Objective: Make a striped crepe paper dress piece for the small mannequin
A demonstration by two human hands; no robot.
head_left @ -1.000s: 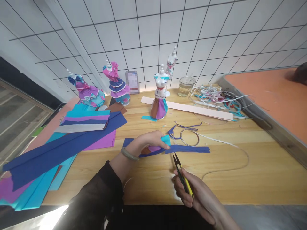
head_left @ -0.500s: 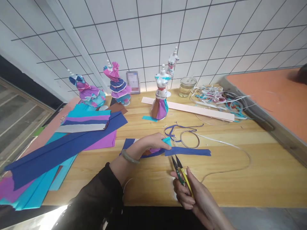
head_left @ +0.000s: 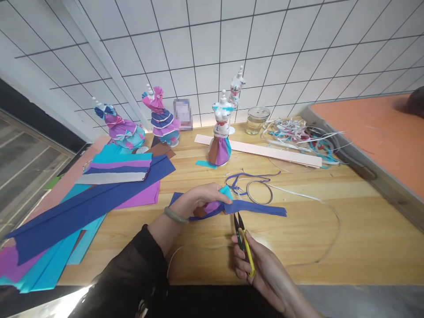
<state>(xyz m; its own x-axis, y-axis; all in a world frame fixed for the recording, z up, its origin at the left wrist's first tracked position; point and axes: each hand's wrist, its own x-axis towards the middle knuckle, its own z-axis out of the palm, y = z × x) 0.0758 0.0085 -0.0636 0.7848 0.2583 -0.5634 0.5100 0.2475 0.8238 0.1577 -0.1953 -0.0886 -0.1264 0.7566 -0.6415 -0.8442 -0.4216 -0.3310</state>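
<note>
My left hand (head_left: pixel 212 194) is closed, pinching a dark blue strip (head_left: pixel 261 208) whose free end stretches to the right over the table. Turquoise (head_left: pixel 227 191) and purple (head_left: pixel 212 206) pieces show at the same fingers, partly hidden by the hand. Whether the strip is paper or cloth, I cannot tell. In my right hand (head_left: pixel 253 265) are thread snips (head_left: pixel 245 247) with a yellow and a green handle. Their dark blades point away from me, slightly apart, close below the strip's lower edge near my left fingertips.
Small dress-form figures (head_left: pixel 221 128) in coloured skirts stand along the tiled wall. Folded coloured sheets (head_left: pixel 96 198) cover the left. A metal ring (head_left: pixel 260 192), thin ribbons and a pale long strip (head_left: pixel 274 152) lie ahead. A glass (head_left: pixel 257 120) stands beside tangled ribbon scraps (head_left: pixel 301 137).
My right hand has brought the snips left and closer to the blue strip. The left hand, still holding the strip, has shifted slightly left.
</note>
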